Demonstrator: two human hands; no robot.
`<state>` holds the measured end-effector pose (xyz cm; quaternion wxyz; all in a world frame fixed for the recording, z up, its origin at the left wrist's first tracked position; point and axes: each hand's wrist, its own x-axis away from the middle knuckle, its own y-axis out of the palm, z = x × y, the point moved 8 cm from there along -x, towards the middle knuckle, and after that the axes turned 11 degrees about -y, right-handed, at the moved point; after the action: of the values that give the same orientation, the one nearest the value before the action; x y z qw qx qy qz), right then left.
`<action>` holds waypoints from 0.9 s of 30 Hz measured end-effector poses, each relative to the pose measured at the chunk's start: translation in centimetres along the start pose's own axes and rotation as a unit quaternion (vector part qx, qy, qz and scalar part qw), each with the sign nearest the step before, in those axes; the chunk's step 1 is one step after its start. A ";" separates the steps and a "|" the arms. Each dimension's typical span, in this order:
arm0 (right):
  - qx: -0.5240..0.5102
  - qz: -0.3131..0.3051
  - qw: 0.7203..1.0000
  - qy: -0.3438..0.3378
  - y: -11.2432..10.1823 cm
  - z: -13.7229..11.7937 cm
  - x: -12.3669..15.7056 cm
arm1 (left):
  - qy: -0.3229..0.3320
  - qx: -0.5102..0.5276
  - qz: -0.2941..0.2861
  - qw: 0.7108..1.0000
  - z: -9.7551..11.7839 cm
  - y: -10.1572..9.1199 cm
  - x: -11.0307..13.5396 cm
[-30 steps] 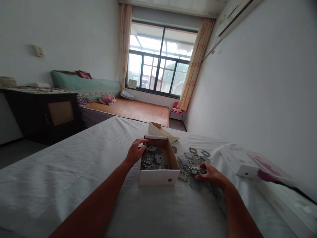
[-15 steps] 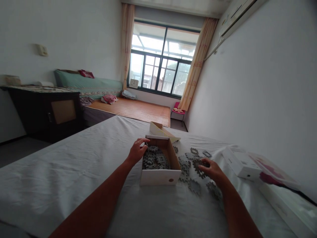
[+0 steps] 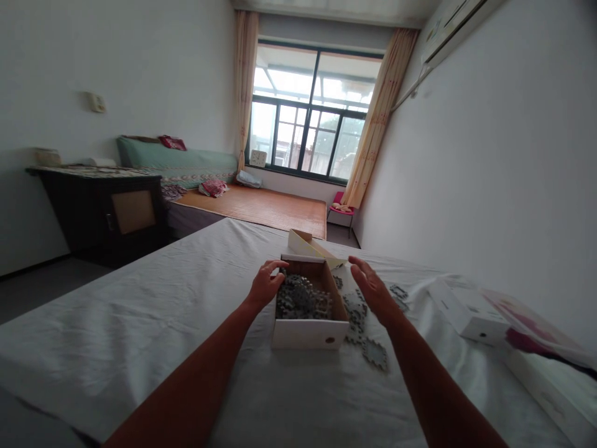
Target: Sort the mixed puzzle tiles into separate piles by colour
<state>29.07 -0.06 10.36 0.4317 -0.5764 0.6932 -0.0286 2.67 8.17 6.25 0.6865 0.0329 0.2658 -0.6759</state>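
Observation:
An open white cardboard box (image 3: 303, 334) with a brown inside stands on the white sheet. Inside it is a pile of grey toothed, gear-like pieces (image 3: 298, 297). My left hand (image 3: 268, 283) grips the box's far left rim, its fingers bent over the edge. To the right of the box, my right hand (image 3: 373, 289) is raised with fingers stretched out and nothing in it. Below and beside that hand lie loose grey toothed pieces (image 3: 374, 354), some partly hidden by the hand and forearm.
A box lid (image 3: 310, 244) leans behind the box. On the right lie a white box (image 3: 466, 309) and a clear plastic package (image 3: 536, 323) with something dark pink. Beyond the sheet stand a bed (image 3: 261, 208), a dark cabinet (image 3: 102, 211) and a pink chair (image 3: 342, 204).
My right hand has moved left and up from the loose pieces, releasing the dark toothed piece it held. The pile in the box looks higher. My left hand stays at the rim.

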 end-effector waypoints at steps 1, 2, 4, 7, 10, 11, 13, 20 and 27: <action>0.033 -0.019 0.999 0.009 -0.4 1.5 0.3 | 0.000 0.000 -0.001 1.000 0.0 0.0 0.0; 0.064 -0.051 0.996 0.019 -0.5 3.2 0.8 | 0.000 -0.001 -0.002 1.000 0.0 0.0 0.0; 0.111 -0.140 0.983 0.036 0.4 6.5 2.4 | 0.000 -0.002 -0.005 1.000 0.1 0.1 0.0; 0.130 -0.242 0.961 0.042 2.7 9.4 4.6 | 0.002 0.001 -0.006 1.000 0.1 0.1 0.0; 0.157 -0.264 0.950 0.058 3.7 10.1 5.4 | 0.002 0.003 -0.006 1.000 0.1 0.0 0.0; 0.171 -0.263 0.947 0.069 3.7 10.2 5.4 | 0.001 0.003 -0.007 1.000 0.0 0.0 0.0; 0.192 -0.257 0.943 0.087 3.3 10.2 5.2 | -0.001 0.001 -0.010 1.000 0.0 0.1 0.0; 0.209 -0.243 0.943 0.092 1.9 10.2 5.4 | 0.003 0.000 -0.007 1.000 0.3 0.1 0.0; 0.179 -0.253 0.947 0.081 1.9 9.5 6.4 | 0.004 0.000 -0.005 1.000 0.3 0.0 0.0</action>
<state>33.87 -0.40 -0.21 0.4491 -0.6419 0.5405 -0.3069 2.79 8.03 6.48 0.6822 0.0344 0.2689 -0.6791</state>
